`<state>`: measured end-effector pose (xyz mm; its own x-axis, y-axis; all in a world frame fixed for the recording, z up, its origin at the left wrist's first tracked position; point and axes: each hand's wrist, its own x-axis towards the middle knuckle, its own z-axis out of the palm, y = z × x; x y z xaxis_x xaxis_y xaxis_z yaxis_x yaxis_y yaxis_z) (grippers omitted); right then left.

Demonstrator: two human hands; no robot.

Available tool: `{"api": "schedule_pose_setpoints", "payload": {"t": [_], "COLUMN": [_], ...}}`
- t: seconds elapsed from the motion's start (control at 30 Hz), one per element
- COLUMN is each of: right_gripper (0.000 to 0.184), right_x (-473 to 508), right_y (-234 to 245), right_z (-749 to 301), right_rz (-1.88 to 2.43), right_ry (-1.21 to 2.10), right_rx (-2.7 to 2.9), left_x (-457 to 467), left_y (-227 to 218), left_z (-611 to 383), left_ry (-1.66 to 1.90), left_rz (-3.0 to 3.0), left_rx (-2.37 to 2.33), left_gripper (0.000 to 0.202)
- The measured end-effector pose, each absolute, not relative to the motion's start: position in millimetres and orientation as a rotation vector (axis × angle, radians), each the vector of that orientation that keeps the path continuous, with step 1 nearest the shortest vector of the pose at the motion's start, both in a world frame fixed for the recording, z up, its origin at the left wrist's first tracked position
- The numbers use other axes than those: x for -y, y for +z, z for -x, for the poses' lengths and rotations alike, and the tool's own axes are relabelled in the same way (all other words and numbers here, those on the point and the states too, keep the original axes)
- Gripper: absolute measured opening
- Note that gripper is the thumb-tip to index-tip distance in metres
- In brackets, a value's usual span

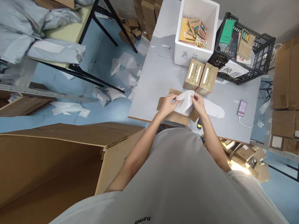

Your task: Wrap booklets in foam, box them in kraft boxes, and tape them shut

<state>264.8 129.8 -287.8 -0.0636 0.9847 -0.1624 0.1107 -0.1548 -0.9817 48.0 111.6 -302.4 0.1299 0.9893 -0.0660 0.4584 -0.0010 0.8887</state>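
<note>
A white, slightly see-through sheet, perhaps thin packing paper (pixel 185 105), is pinched between both hands above an open cardboard box (pixel 177 119). My left hand (pixel 168 105) is closed on the sheet's left edge, over the box's left side. At the right, my right hand (pixel 198 103) pinches the opposite edge. The box's flaps stand spread out, and the sheet hides what is inside. Just right of the box lie another white sheet (pixel 213 109) and a black and yellow tool (pixel 199 124), partly hidden by my right forearm.
Beyond the hands stand two taped cartons (pixel 193 74), a white foam box (pixel 193 57) holding small packets, and a black crate (pixel 254 70) of boxes. A phone (pixel 242 108) with a cable lies on the grey table (pixel 156 77). A large open carton (pixel 121 152) stands at my left.
</note>
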Motion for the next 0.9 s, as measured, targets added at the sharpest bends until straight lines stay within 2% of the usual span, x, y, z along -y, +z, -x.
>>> {"api": "schedule_pose_setpoints", "payload": {"t": [0.23, 0.43, 0.5, 0.57, 0.63, 0.77, 0.9], "right_gripper": [0.040, 0.034, 0.031, 0.026, 0.021, 0.015, 0.016], "right_x": [-138.0, -138.1, -137.0, -135.6, -132.7, -116.0, -84.3], "right_y": [-271.2, -281.2, -282.4, -280.7, -276.9, -265.6, -245.9], "right_z": [-265.3, -265.5, -262.9, -261.0, -261.6, -268.0, -269.4], "right_rz": [1.304, 1.308, 1.297, 1.287, 1.291, 1.263, 1.139], "right_ry": [1.339, 1.420, 1.439, 1.439, 1.415, 1.406, 1.561], "right_rx": [1.347, 1.436, 1.427, 1.431, 1.474, 1.616, 1.637], "left_x": [-118.4, -121.4, -125.1, -128.1, -129.1, -126.5, -124.8], "left_y": [-293.9, -294.3, -297.9, -302.0, -305.2, -309.2, -313.9], "left_z": [-44.0, -26.8, -23.4, -21.4, -19.4, -11.5, -2.1], "left_ry": [0.809, 0.820, 0.661, 0.512, 0.476, 0.547, 0.611], "left_rz": [-1.383, -1.690, -1.768, -1.751, -1.706, -1.627, -1.581], "left_rx": [-1.336, -1.643, -1.664, -1.637, -1.666, -1.858, -1.992], "left_gripper": [0.026, 0.067, 0.061, 0.042, 0.032, 0.028, 0.023]}}
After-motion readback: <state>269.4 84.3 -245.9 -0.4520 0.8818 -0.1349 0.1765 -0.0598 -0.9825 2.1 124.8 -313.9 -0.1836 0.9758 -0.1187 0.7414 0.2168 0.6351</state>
